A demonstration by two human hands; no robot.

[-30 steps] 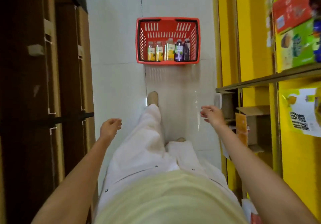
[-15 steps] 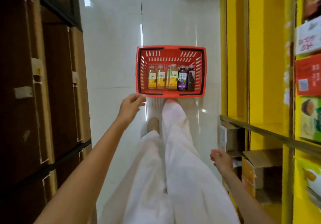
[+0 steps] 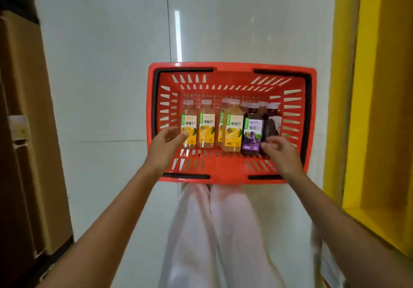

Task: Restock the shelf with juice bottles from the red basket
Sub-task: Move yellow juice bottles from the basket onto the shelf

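Note:
A red basket (image 3: 232, 171) with black handles stands on the white tiled floor ahead of me. Inside, juice bottles stand in a row: several yellow-labelled ones (image 3: 206, 127) on the left and two dark purple ones (image 3: 252, 133) on the right. My left hand (image 3: 165, 147) reaches over the near rim with fingers spread, its fingertips close to the leftmost yellow bottle (image 3: 190, 129). My right hand (image 3: 281, 153) hovers inside the basket beside the purple bottles, fingers loosely bent, holding nothing.
A yellow shelf unit (image 3: 375, 131) runs along the right, with a low shelf board (image 3: 375, 225) near my right arm. Brown cardboard boxes (image 3: 29, 131) are stacked along the left. My legs in white trousers (image 3: 219, 232) stand just before the basket.
I have stepped up to the basket, which now looms larger. Both hands moved forward from my sides and now reach into it.

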